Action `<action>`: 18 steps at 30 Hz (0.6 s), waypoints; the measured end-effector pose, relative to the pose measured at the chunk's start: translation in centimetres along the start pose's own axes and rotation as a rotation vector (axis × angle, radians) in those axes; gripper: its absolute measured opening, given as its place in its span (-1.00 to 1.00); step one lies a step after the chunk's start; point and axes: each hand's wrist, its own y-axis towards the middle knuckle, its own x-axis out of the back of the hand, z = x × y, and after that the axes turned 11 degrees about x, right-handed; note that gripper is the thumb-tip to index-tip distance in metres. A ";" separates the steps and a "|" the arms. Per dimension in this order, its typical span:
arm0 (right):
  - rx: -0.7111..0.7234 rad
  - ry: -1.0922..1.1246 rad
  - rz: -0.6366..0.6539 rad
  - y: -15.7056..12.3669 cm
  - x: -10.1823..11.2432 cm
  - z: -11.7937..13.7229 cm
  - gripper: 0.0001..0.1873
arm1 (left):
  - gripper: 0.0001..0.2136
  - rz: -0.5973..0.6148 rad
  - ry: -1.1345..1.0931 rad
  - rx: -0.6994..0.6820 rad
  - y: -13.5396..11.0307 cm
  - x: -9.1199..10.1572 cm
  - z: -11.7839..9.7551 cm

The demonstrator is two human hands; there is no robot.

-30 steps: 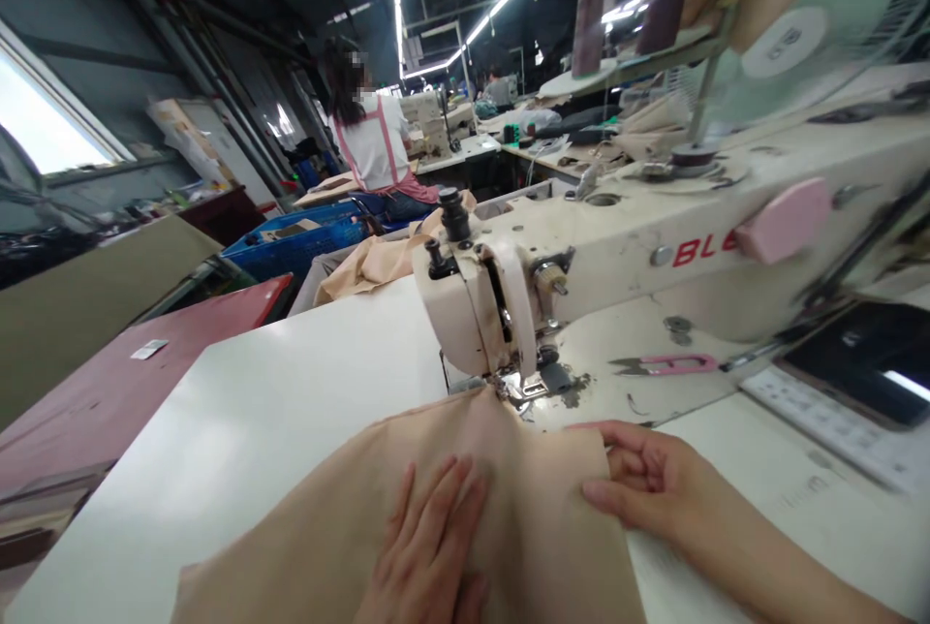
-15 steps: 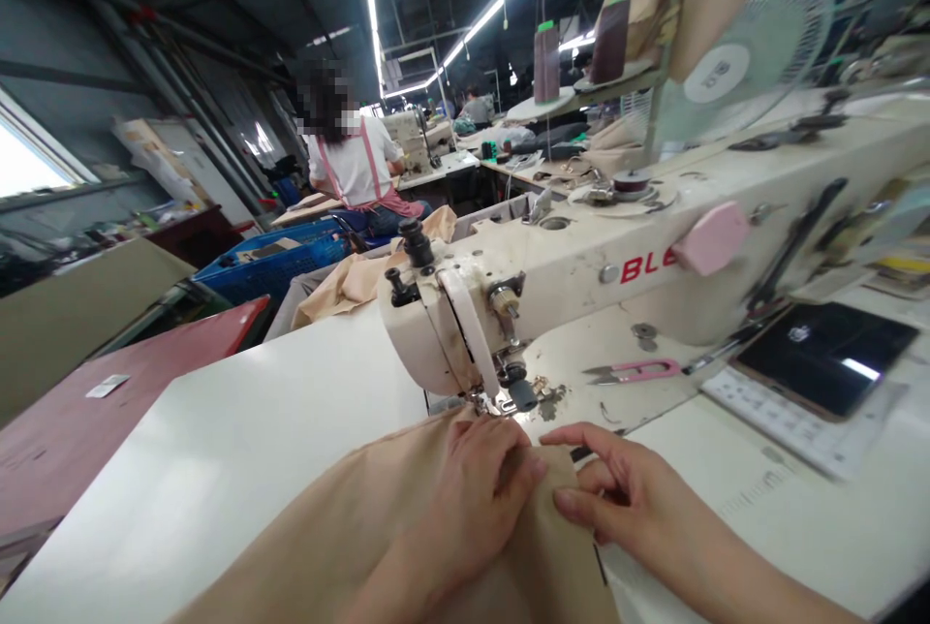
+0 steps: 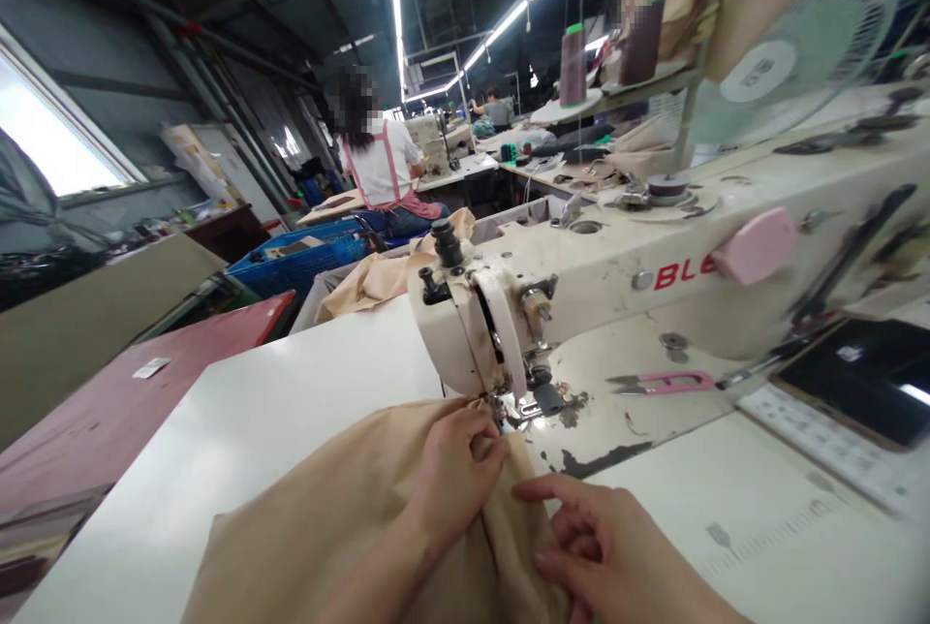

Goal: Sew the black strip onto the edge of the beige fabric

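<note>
A piece of tan fabric (image 3: 326, 517) lies on the white sewing table (image 3: 291, 391), its far edge at the presser foot (image 3: 534, 401) of a cream sewing machine (image 3: 617, 265). My left hand (image 3: 454, 464) is closed, pinching the fabric just in front of the needle. My right hand (image 3: 603, 546) rests on the fabric's right edge with fingers curled against the cloth.
Pink thread snips (image 3: 665, 380) lie on the machine bed. A dark phone (image 3: 857, 382) and a control panel (image 3: 814, 445) sit at right. A person in a pink apron (image 3: 378, 159) sits ahead by a blue crate (image 3: 297, 256). A red table (image 3: 116, 401) stands at left.
My left hand went from lying flat on the fabric to pinching it at the presser foot. The fabric's right side has bunched leftward, and my right hand followed it.
</note>
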 end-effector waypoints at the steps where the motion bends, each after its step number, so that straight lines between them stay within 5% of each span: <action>1: 0.003 0.013 -0.001 0.3 0.0 0.0 -0.59 | -0.88 -0.011 0.000 0.016 0.2 -0.1 0.0; 18: -0.030 0.013 0.020 2.6 0.7 -0.8 -0.40 | -0.90 -0.087 -0.011 0.120 1.7 -0.6 0.6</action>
